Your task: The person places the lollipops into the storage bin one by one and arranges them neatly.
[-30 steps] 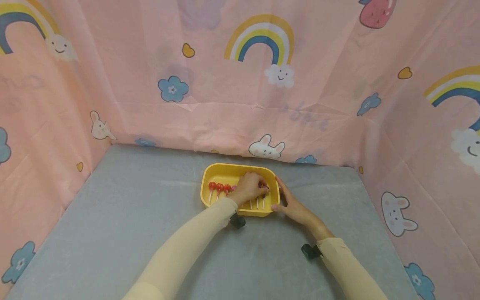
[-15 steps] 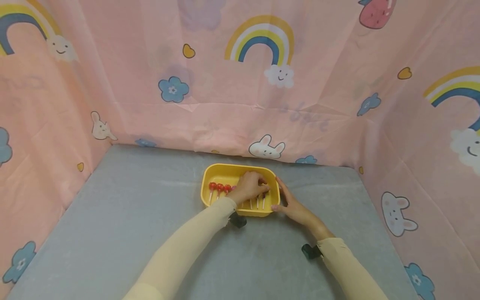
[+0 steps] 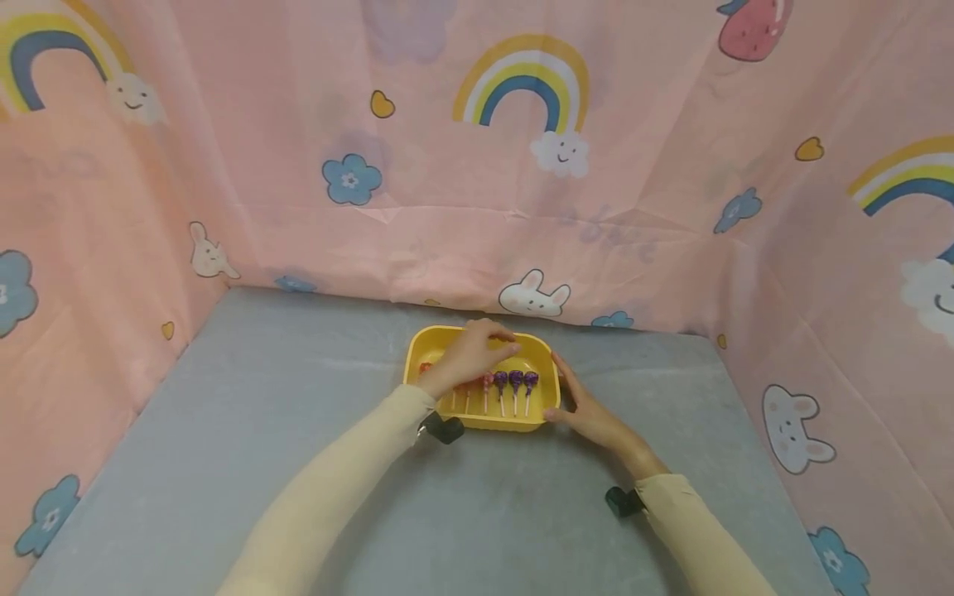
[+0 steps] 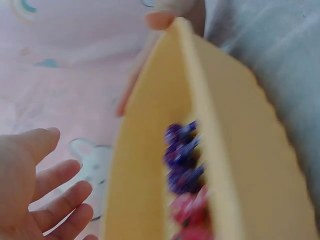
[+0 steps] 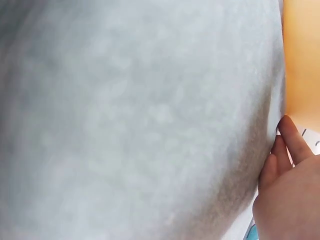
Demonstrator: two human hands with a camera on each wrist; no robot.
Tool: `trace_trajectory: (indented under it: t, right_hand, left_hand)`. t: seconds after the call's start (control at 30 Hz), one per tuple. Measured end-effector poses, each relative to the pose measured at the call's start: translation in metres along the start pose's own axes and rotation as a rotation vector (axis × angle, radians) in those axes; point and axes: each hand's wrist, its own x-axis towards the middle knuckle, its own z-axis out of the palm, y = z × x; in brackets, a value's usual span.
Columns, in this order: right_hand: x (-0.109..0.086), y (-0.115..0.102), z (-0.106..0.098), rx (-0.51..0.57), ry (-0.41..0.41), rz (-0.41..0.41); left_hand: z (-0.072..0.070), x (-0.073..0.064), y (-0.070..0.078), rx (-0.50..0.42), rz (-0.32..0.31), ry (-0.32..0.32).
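A yellow plastic box holds a row of wrapped lollipops. Purple lollipops lie at its right, a pink lollipop is beside them, and a red lollipop peeks out at the left. My left hand hovers over the box and covers part of the row. In the left wrist view its fingers are spread loosely with nothing between them. My right hand rests against the box's right end, thumb at the near corner, extended fingers along the side.
A grey cloth-covered table lies under the box. Behind it and on both sides hangs a pink printed curtain, close to the box's far side. Both wrists carry dark cameras, such as the left one.
My left hand has lifted off the purple lollipops and moved left and up, so the purple heads now show. My right hand stays at the box's right end.
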Motion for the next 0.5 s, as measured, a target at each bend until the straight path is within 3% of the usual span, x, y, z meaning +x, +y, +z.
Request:
trace_trajectory:
  t: [0.3, 0.5]
  right_hand:
    - [-0.002, -0.003, -0.002, -0.06, 0.018, 0.011]
    - [-0.005, -0.01, -0.006, -0.095, 0.052, 0.006]
  left_hand:
    - [-0.056, -0.032, -0.014, 0.064, 0.085, 0.131]
    - [-0.082, -0.056, -0.032, 0.129, 0.053, 0.146]
